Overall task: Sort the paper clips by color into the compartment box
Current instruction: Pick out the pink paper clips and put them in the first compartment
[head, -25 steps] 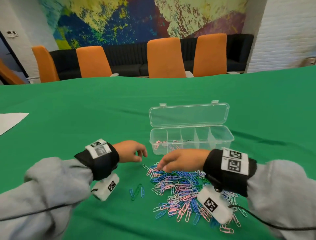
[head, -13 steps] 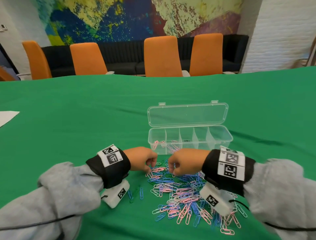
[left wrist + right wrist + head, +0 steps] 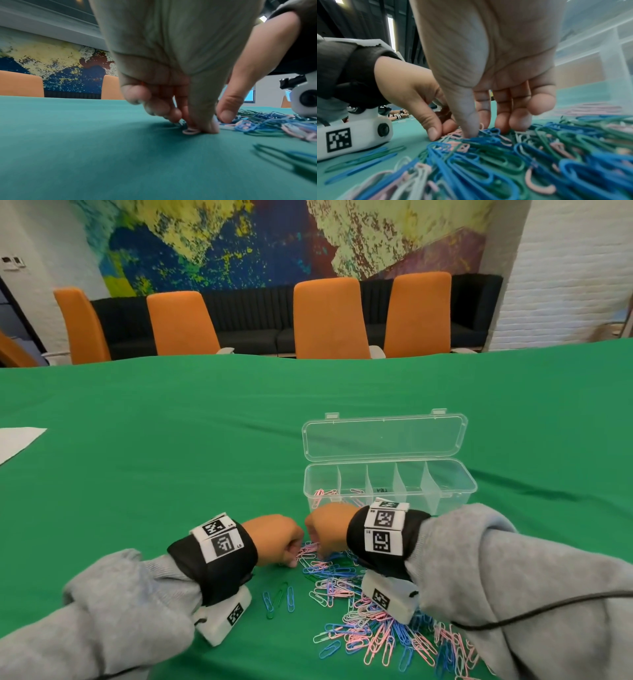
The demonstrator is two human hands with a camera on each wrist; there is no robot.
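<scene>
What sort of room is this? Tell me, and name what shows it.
Most likely an office meeting room or lounge. Orange chairs line the far edge of a large table under a green cloth, a dark sofa runs along the wall behind them, and a big abstract mural covers that wall.

Green cloth on the surface [image 3: 171,457]. My clip pile [image 3: 370,621] mixes pink, blue, green, white. Compartment box [image 3: 455,491] clear plastic, pink clips [image 3: 322,494] in its left end. My sleeves [image 3: 130,611] grey, wrist bands [image 3: 219,573] black with black-and-white square markers. Chairs [image 3: 329,320] orange, mural [image 3: 274,237] blue-yellow speckled
</scene>
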